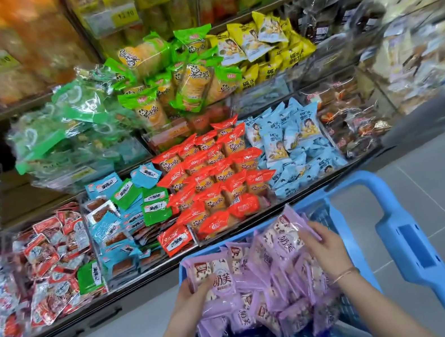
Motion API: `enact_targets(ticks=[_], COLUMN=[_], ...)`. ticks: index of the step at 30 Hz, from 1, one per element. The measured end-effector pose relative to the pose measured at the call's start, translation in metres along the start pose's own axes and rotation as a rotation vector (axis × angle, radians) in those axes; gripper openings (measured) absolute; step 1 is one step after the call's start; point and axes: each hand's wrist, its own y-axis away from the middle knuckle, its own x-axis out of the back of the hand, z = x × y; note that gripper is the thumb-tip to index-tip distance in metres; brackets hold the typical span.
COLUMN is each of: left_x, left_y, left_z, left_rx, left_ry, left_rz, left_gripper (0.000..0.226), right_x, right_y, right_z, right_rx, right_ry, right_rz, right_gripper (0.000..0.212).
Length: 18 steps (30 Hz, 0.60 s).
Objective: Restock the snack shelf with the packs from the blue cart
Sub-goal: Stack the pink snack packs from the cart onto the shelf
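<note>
The blue cart (406, 240) stands in front of the snack shelf (144, 274), its basket heaped with several purple snack packs (277, 286). My left hand (193, 295) grips a purple pack (214, 273) at the pile's near left side. My right hand (322, 243) grips another bunch of purple packs (283, 234) at the pile's far right, lifting their top edge. Both forearms reach in from below. The shelf bins hold red packs (217, 181), light blue packs (294, 143), green packs (175, 78) and yellow packs (261, 39).
The cart's handle (414, 253) sticks out at the right. Grey tiled floor (441, 183) lies to the right of the cart. Clear bin dividers separate the shelf rows. Upper shelves with price tags (125, 14) rise behind. More mixed packs (49, 270) fill the lower left bins.
</note>
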Motion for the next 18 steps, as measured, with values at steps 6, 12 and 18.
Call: enact_targets(ticks=[6, 12, 18], left_x=[-0.02, -0.043, -0.051], left_y=[0.002, 0.015, 0.012], left_z=[0.014, 0.019, 0.011], left_rx=[-0.024, -0.03, -0.011], left_ry=[-0.032, -0.234, -0.323], left_rz=[-0.059, -0.186, -0.271], left_gripper=[0.079, 0.091, 0.116], right_x=[-0.002, -0.028, -0.05], right_y=[0.035, 0.058, 0.07], right_z=[-0.018, -0.016, -0.009], right_rx=[-0.303, -0.155, -0.115], right_ry=[-0.563, 0.033, -0.04], right_rz=[-0.255, -0.331, -0.181], right_gripper=[0.018, 0.053, 0.017])
